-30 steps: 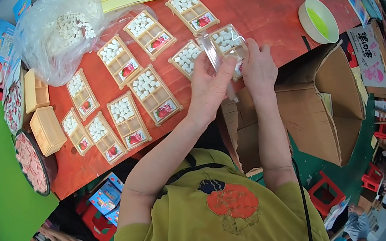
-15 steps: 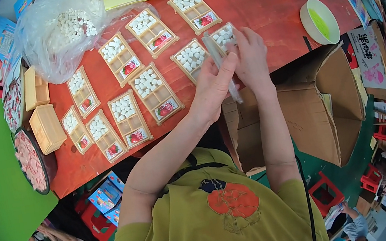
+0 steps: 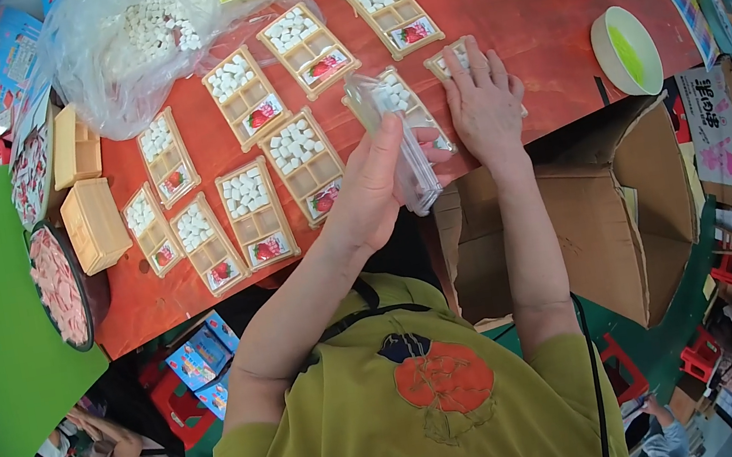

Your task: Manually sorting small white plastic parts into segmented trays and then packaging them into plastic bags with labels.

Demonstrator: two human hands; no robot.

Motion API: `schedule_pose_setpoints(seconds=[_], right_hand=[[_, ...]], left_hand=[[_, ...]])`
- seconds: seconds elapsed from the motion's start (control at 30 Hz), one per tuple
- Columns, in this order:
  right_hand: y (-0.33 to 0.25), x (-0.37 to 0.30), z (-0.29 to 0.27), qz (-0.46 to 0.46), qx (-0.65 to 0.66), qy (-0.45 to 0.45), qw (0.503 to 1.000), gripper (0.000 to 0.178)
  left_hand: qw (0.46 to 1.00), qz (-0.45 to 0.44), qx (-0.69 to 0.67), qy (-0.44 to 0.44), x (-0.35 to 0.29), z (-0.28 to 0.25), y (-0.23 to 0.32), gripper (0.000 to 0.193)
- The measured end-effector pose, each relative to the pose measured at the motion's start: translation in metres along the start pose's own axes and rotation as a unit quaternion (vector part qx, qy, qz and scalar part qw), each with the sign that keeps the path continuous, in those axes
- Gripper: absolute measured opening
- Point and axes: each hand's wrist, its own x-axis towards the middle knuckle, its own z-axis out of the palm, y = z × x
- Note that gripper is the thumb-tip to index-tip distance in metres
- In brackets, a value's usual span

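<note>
My left hand (image 3: 371,185) is closed round a stack of thin clear plastic covers (image 3: 417,172), tilted upright above a tray with white cubes (image 3: 395,90). My right hand (image 3: 486,109) lies flat with fingers stretched over the rightmost tray (image 3: 440,66), hiding most of it. Several more beige compartment trays (image 3: 306,178) stand in rows on the red table. White cubes fill their far section, and a strawberry picture card (image 3: 325,65) sits in the near one. The sections between look bare.
A clear bag of white cubes (image 3: 152,28) lies at the far left. Stacked beige trays (image 3: 95,225) and a dark bowl of pink pieces (image 3: 60,294) stand at the left edge. To the right are a bowl with green contents (image 3: 603,47) and an open cardboard box (image 3: 567,225) below the table edge.
My hands have moved apart. The left has drawn the clear covers a little left, and the right has flattened onto the rightmost tray. The whole view has shifted slightly.
</note>
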Motion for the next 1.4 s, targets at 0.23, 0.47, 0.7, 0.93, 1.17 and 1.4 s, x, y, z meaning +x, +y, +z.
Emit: schedule_pose_setpoints(seconds=[0.23, 0.47, 0.7, 0.93, 1.17, 1.4], right_hand=[[0.014, 0.002, -0.020, -0.015, -0.050, -0.091, 0.994, 0.046], [-0.054, 0.001, -0.111, 0.079, 0.679, -0.292, 0.669, 0.030], [-0.066, 0.000, -0.073, 0.160, 0.749, -0.338, 0.546, 0.015], [-0.073, 0.003, -0.077, 0.171, 0.787, -0.349, 0.480, 0.016], [-0.086, 0.002, -0.087, 0.205, 0.747, -0.302, 0.556, 0.016], [-0.079, 0.021, -0.077, 0.202, 0.691, -0.078, 0.690, 0.017]], left_hand=[[1.000, -0.022, -0.010, 0.002, -0.001, -0.011, 0.013, 0.067], [0.997, 0.061, 0.033, 0.020, 0.004, -0.017, 0.025, 0.064], [0.986, 0.113, 0.121, 0.038, -0.001, -0.024, 0.029, 0.081], [0.992, 0.082, 0.097, -0.012, -0.003, -0.035, 0.034, 0.074], [0.991, 0.096, 0.089, -0.017, 0.003, -0.036, 0.030, 0.069], [0.975, 0.188, 0.083, 0.086, 0.024, -0.011, 0.036, 0.073]])
